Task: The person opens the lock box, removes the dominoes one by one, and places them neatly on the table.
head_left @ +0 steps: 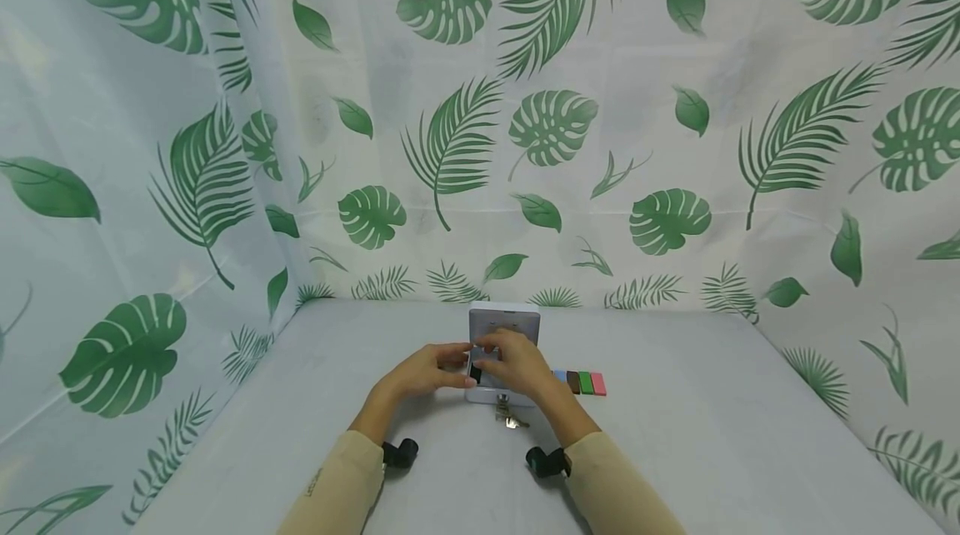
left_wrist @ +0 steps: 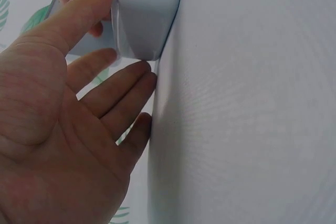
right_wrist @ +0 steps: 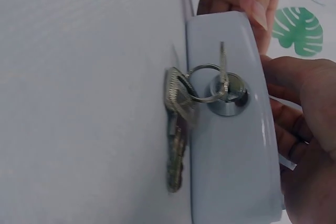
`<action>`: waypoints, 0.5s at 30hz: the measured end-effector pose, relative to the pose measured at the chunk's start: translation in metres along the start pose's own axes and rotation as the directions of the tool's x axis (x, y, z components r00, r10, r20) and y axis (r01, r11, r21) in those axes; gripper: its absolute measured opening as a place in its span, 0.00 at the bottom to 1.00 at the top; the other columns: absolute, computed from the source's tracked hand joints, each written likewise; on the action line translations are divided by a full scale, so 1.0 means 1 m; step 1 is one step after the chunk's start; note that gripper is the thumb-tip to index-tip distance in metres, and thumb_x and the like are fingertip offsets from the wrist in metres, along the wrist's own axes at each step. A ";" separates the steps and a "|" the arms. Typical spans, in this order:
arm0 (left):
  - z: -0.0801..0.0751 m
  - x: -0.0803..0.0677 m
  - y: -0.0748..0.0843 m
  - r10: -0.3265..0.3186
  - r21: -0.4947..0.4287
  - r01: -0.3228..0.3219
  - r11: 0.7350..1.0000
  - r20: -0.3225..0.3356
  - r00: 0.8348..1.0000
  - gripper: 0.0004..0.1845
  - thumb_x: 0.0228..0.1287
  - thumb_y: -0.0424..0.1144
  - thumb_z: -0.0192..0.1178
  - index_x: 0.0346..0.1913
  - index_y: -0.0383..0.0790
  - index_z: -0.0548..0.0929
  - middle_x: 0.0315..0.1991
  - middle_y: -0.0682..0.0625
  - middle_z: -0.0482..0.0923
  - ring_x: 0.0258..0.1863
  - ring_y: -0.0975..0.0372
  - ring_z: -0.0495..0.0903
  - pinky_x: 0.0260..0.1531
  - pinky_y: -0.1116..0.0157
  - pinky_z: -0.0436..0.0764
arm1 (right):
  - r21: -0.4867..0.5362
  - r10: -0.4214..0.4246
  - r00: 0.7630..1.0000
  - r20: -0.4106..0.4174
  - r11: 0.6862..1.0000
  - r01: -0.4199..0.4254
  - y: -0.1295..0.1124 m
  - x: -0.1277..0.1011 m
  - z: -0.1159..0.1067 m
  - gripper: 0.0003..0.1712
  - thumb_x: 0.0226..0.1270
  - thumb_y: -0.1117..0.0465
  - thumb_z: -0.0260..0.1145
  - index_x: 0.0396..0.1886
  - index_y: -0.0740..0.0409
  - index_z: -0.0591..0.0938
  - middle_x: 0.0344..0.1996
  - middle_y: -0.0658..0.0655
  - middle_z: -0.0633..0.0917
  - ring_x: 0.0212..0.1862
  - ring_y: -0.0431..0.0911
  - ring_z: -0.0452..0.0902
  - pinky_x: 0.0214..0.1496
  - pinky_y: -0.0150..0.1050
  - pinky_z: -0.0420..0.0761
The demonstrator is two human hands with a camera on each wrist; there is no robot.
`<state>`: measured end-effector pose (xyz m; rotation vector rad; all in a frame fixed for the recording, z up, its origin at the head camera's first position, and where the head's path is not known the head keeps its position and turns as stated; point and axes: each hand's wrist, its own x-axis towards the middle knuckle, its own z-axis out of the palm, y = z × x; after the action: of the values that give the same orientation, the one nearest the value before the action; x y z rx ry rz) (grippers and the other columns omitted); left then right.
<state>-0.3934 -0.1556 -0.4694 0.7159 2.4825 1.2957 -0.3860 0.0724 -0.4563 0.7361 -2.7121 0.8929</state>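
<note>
One pale box sits at centre frame on the counter, well back from its near edge, with bare room left and right. Both hands meet on its top — left hand with straight fingers against the side, right hand curled over it. One key stands in the front lock, two more keys hang from its ring. Four coloured blocks lie just right

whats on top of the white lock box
Both hands, the left hand and right hand, rest on the white lock box; a small dark item shows between them, otherwise covered.
</note>
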 end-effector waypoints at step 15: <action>0.000 0.002 -0.003 0.008 -0.018 -0.008 1.000 -0.004 1.000 0.43 0.63 0.53 0.74 0.78 0.45 0.70 0.72 0.42 0.75 0.72 0.49 0.75 0.71 0.44 0.72 | -0.013 0.026 0.999 -0.032 1.000 -0.027 0.001 0.003 0.014 0.17 0.67 0.56 0.76 0.53 0.56 0.89 0.43 0.52 0.88 0.43 0.45 0.84 0.46 0.45 0.85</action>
<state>-0.3962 -0.1560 -0.4713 0.7204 2.4705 1.3225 -0.3898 0.0638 -0.4672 0.6787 -2.7031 0.8836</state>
